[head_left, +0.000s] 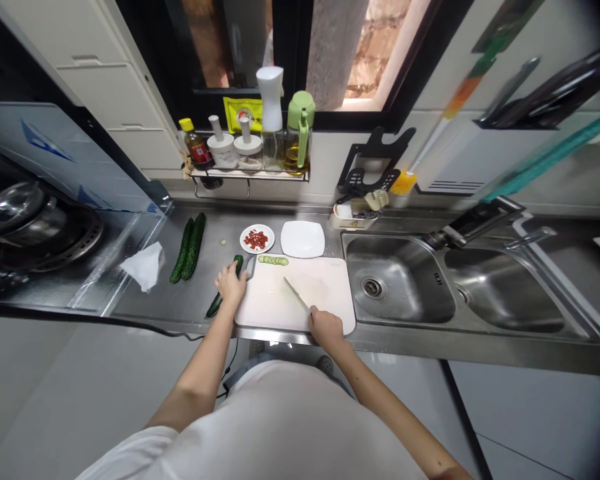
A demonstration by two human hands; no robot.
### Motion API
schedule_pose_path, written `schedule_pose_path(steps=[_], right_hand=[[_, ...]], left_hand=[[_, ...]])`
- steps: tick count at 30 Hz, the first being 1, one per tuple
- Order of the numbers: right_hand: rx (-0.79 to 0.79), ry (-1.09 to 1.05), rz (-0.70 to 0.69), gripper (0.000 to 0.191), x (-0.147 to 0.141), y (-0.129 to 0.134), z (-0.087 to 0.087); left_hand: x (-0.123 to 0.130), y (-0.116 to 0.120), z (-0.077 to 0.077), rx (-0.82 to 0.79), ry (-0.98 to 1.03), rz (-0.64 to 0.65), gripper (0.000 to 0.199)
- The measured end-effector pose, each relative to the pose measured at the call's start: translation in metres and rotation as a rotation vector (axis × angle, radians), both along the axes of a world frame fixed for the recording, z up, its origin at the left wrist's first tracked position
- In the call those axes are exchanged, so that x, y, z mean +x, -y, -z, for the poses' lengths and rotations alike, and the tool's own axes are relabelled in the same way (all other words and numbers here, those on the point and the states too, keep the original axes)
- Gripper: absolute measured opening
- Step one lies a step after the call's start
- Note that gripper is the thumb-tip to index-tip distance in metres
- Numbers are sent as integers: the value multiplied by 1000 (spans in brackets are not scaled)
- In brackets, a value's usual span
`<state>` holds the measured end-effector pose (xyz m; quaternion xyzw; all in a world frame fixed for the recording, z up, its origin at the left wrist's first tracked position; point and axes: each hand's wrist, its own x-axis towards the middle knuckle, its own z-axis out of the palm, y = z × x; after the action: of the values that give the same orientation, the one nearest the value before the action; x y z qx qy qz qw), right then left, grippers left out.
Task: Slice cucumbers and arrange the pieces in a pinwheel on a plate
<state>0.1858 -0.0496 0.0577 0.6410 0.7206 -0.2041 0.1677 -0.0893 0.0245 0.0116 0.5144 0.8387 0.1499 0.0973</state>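
Observation:
At the left edge of the white cutting board (270, 300), my left hand (231, 284) has its fingers over a dark green cucumber (213, 306), gripping it; the hand covers its middle part. My right hand (326, 327) is closed round the handle of a knife (296, 293), whose blade lies low over the board, pointing up and left. A short row of cucumber slices (273, 261) lies along the board's far edge. Two whole cucumbers (188, 247) rest side by side on the steel counter further left.
Behind the board stand a round plate of chopped red pieces (257, 239) and a white square plate (303, 239). A double sink (405, 283) is on the right. A crumpled white cloth or paper (144, 266) and a stove with a pot (27, 217) are left. Bottles fill a wall rack (250, 173).

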Motion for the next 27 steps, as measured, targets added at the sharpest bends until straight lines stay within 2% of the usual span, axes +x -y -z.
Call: schedule_pose_path(steps=[4,6,9,11,19,27], right_hand=[[83,40,-31,25,6,1,-2],[107,49,-42,27,9,2,-2],[120,47,-40,30,10,3,-1],[125,41,-36,31,11,3,0],[96,26,-13,30,13,6,6],[87,6,-8,30,14,6,9]], left_hand=[[31,5,-4,78,64,223,44],[47,7,-5,92,111,388,41],[70,9,-9,38,163,646,36],[82,6,-10,-29,161,748,33],[101,-20,-12,-277,49,809,29],[113,-35,-13,-366,82,791,25]])
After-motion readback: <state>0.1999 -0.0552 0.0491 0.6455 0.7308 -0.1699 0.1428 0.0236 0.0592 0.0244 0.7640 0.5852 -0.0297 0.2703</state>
